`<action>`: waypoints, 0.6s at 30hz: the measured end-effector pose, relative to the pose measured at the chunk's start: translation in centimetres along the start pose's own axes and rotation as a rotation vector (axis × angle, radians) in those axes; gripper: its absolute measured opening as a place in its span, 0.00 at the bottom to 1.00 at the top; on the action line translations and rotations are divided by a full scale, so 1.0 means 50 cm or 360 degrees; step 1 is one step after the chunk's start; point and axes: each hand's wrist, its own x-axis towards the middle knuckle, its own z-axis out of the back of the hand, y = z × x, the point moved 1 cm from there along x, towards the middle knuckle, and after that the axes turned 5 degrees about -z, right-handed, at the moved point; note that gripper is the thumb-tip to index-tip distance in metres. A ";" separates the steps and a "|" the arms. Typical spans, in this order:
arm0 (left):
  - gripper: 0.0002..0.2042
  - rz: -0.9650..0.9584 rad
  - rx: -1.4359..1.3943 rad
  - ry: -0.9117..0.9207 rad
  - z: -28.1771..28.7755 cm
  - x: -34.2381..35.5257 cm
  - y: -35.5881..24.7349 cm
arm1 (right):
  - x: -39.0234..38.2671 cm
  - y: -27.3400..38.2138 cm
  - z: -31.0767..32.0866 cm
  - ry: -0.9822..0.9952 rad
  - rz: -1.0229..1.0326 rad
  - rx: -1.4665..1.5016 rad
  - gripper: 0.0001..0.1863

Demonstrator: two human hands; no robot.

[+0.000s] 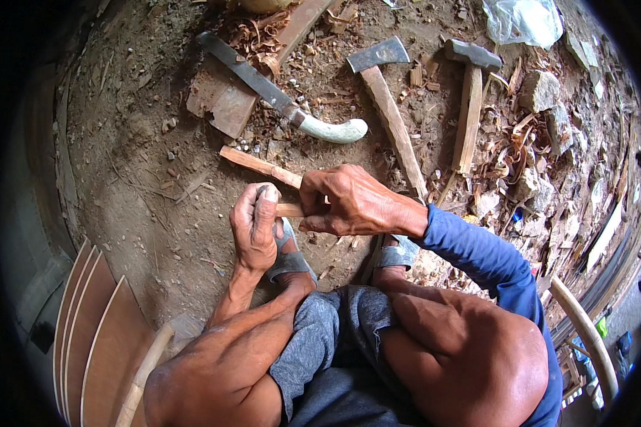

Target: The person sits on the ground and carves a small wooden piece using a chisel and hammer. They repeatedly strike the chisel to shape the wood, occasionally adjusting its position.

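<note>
A person sits low with bare knees spread, both hands meeting in front over bare, dusty ground. Between the hands is a short piece of pale wood (290,210), held roughly level. The left hand (255,226) is closed on its left end, thumb pointing up; the right hand (356,203), at the end of a dark blue sleeve, curls its fingers around the right end, so only the middle shows. Just above them, a longer wooden strip (260,166) slants down toward the right hand and disappears behind it; whether the hand touches this strip cannot be told. Farther out, a broad-bladed knife (256,82) with a pale, curved handle lies with its blade across a plank (228,110). To the right of the knife lie an axe (388,107) and then a hammer (470,107), both wooden-handled. Curled shavings (260,39) lie near the knife's tip.
</note>
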 end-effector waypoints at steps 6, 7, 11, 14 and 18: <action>0.17 0.0094 -0.0137 0.0003 -0.007 0.000 0.007 | 0.004 -0.017 -0.010 -0.0018 0.0201 -0.0165 0.15; 0.17 0.0123 -0.0130 0.0003 -0.007 0.001 0.010 | 0.004 -0.020 -0.012 -0.0050 0.0247 -0.0221 0.15; 0.18 0.0252 -0.0074 0.0015 -0.004 0.002 0.020 | 0.007 -0.029 -0.026 -0.0166 0.0472 -0.0415 0.14; 0.19 0.0380 -0.0129 -0.0008 -0.004 0.002 0.026 | 0.008 -0.035 -0.035 -0.0168 0.0499 -0.0515 0.14; 0.16 0.0434 -0.0260 -0.0051 -0.009 0.003 0.031 | 0.002 -0.043 -0.042 -0.0101 0.0470 -0.0603 0.13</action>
